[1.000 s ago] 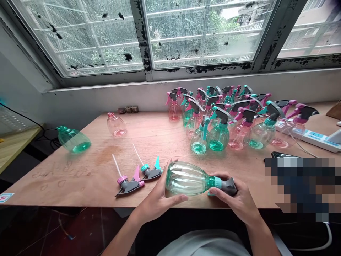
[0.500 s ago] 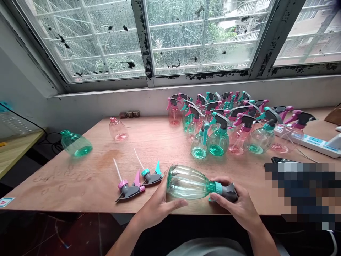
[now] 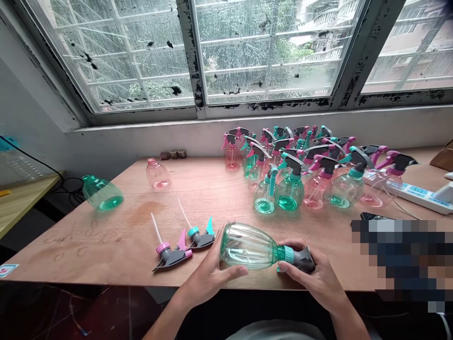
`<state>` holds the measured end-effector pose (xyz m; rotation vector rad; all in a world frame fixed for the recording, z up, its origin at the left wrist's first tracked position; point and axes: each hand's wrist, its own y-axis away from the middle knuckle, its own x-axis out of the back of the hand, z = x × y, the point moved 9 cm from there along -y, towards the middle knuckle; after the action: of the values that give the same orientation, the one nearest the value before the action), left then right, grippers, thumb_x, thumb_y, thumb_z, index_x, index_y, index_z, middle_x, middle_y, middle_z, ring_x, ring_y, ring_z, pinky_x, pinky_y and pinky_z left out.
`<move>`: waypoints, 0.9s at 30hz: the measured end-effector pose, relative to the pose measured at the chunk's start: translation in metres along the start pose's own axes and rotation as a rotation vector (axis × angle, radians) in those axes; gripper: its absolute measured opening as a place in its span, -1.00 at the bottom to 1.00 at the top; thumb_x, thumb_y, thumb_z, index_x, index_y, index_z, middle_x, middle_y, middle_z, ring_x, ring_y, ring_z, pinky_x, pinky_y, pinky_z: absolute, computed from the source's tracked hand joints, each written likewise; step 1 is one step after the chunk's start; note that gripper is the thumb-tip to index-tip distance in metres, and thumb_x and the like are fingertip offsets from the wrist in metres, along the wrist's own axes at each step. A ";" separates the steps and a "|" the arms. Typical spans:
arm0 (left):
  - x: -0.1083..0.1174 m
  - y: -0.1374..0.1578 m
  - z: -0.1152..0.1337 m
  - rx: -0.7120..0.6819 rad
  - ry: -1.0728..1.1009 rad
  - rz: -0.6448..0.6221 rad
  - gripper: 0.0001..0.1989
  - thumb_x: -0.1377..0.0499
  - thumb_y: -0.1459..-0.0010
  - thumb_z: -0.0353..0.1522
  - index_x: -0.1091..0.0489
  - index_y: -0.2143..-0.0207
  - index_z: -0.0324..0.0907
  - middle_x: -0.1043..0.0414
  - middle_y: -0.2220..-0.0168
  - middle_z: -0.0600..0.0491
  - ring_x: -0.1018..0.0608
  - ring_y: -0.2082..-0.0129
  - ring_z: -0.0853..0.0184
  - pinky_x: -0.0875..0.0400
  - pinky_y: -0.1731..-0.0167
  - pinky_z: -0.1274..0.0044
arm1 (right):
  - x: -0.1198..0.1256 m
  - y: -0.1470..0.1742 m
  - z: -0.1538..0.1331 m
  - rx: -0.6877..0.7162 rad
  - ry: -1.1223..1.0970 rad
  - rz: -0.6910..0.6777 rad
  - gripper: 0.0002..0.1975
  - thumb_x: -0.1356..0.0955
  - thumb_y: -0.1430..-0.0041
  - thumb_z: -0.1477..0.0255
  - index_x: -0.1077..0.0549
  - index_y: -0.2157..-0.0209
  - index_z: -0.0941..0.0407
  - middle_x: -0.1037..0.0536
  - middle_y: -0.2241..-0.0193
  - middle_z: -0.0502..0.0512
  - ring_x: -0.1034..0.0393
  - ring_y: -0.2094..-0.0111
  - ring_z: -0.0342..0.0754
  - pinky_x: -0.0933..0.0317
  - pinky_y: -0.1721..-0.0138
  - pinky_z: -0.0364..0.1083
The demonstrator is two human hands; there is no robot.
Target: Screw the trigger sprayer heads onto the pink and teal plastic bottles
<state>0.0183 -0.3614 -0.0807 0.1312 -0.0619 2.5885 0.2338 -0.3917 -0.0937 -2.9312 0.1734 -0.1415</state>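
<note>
A clear green spray bottle (image 3: 247,245) lies sideways in the air above the table's front edge, its base to the left. My left hand (image 3: 210,271) is wrapped round the base end. At the other end my right hand (image 3: 314,271) grips the grey and teal spray head (image 3: 299,259), which sits on the bottle's neck. Left of my left hand, two loose spray heads rest on the table with their tubes pointing up: a pink and grey one (image 3: 171,255) and a teal and grey one (image 3: 201,237).
An open green bottle (image 3: 102,193) and an open pink bottle (image 3: 158,174) stand at the left of the table (image 3: 116,245). Several spray bottles (image 3: 292,186) with heads crowd the back right. Beyond them are a power strip (image 3: 417,191) and a phone (image 3: 375,216).
The whole view has shifted slightly as the head moved. Both hands keep the same hold on the spray bottle and its head.
</note>
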 end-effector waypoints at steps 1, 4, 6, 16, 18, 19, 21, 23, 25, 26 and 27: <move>0.000 -0.001 0.000 0.008 -0.010 0.006 -0.03 -0.34 -0.16 -0.25 0.25 -0.40 0.14 0.27 -0.46 0.06 0.12 -0.43 0.02 0.09 -0.37 0.19 | 0.000 0.000 0.000 -0.002 0.001 0.005 -0.76 -0.52 -0.03 0.33 -0.57 0.23 0.05 -0.59 0.41 -0.01 -0.47 0.46 -0.04 -0.39 0.45 -0.14; 0.000 -0.004 0.000 0.021 -0.021 0.033 0.03 -0.37 -0.12 -0.29 0.28 -0.39 0.18 0.22 -0.46 0.07 0.01 -0.41 0.02 0.02 -0.35 0.22 | 0.001 -0.002 0.002 -0.018 -0.014 0.016 -0.76 -0.52 -0.04 0.31 -0.56 0.23 0.06 -0.59 0.41 -0.02 -0.49 0.47 -0.04 -0.41 0.45 -0.14; 0.000 -0.006 -0.001 0.028 -0.012 0.045 0.07 -0.38 -0.11 -0.30 0.33 -0.39 0.19 0.14 -0.44 0.03 -0.11 -0.37 0.01 -0.07 -0.32 0.21 | 0.000 -0.002 0.002 -0.022 -0.019 0.015 -0.76 -0.52 -0.04 0.30 -0.57 0.23 0.05 -0.60 0.40 -0.02 -0.50 0.47 -0.05 -0.42 0.44 -0.15; 0.004 0.000 -0.002 0.058 -0.050 -0.032 -0.15 -0.22 -0.17 0.00 0.09 -0.39 0.04 0.04 -0.42 -0.02 -0.04 -0.39 -0.03 0.11 -0.36 0.15 | 0.000 -0.004 0.005 -0.053 -0.051 0.000 -0.74 -0.54 0.01 0.31 -0.59 0.24 0.06 -0.60 0.41 -0.01 -0.50 0.45 -0.04 -0.43 0.43 -0.16; 0.005 0.001 -0.003 0.065 -0.075 -0.029 -0.10 -0.33 -0.13 -0.13 0.10 -0.39 0.07 0.03 -0.42 0.00 -0.08 -0.38 -0.02 0.06 -0.35 0.16 | 0.000 -0.004 0.007 -0.075 -0.096 -0.002 -0.73 -0.54 0.00 0.30 -0.58 0.24 0.07 -0.60 0.41 -0.01 -0.51 0.47 -0.05 -0.46 0.44 -0.15; 0.006 0.001 -0.003 0.058 -0.089 -0.021 -0.05 -0.36 -0.11 -0.18 0.13 -0.39 0.10 0.07 -0.43 0.01 -0.07 -0.39 -0.01 0.08 -0.36 0.17 | 0.000 -0.004 0.008 -0.079 -0.111 0.000 -0.73 -0.54 0.00 0.29 -0.58 0.24 0.07 -0.59 0.43 -0.01 -0.52 0.48 -0.05 -0.47 0.45 -0.15; 0.006 0.002 -0.001 0.030 -0.113 -0.017 0.02 -0.38 -0.10 -0.28 0.23 -0.40 0.15 0.17 -0.45 0.05 -0.06 -0.39 0.02 0.13 -0.37 0.19 | 0.000 -0.004 0.007 -0.078 -0.122 0.005 -0.71 -0.55 0.00 0.27 -0.58 0.24 0.08 -0.58 0.46 -0.02 -0.52 0.51 -0.05 -0.49 0.47 -0.14; 0.005 0.003 0.003 -0.001 -0.135 -0.019 0.06 -0.36 -0.12 -0.33 0.34 -0.39 0.20 0.27 -0.47 0.11 0.01 -0.41 0.08 0.19 -0.38 0.23 | -0.001 -0.004 0.005 -0.077 -0.127 0.013 -0.69 -0.55 0.02 0.25 -0.58 0.24 0.08 -0.57 0.49 -0.03 -0.51 0.51 -0.04 -0.51 0.49 -0.12; 0.004 0.003 0.004 -0.009 -0.151 -0.018 0.07 -0.34 -0.15 -0.35 0.41 -0.38 0.20 0.35 -0.47 0.14 0.10 -0.43 0.12 0.25 -0.39 0.28 | -0.001 -0.004 0.004 -0.077 -0.136 0.014 -0.69 -0.55 0.02 0.24 -0.58 0.25 0.08 -0.57 0.49 -0.02 -0.51 0.51 -0.04 -0.51 0.49 -0.12; 0.004 0.003 0.004 0.000 -0.151 -0.017 0.10 -0.36 -0.13 -0.34 0.43 -0.38 0.19 0.39 -0.48 0.14 0.15 -0.44 0.13 0.27 -0.39 0.30 | -0.002 -0.004 0.004 -0.078 -0.142 0.011 -0.70 -0.55 0.02 0.26 -0.58 0.25 0.08 -0.57 0.47 -0.02 -0.51 0.51 -0.04 -0.50 0.49 -0.13; 0.004 0.003 0.002 0.017 -0.137 -0.016 0.14 -0.38 -0.11 -0.33 0.46 -0.38 0.16 0.42 -0.48 0.13 0.18 -0.44 0.14 0.27 -0.39 0.30 | -0.002 -0.004 0.004 -0.079 -0.145 0.004 -0.71 -0.55 0.01 0.28 -0.58 0.25 0.08 -0.57 0.46 -0.02 -0.51 0.50 -0.05 -0.49 0.48 -0.14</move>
<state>0.0130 -0.3619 -0.0786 0.3140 -0.0890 2.5611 0.2323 -0.3871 -0.0972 -3.0046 0.1658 0.0803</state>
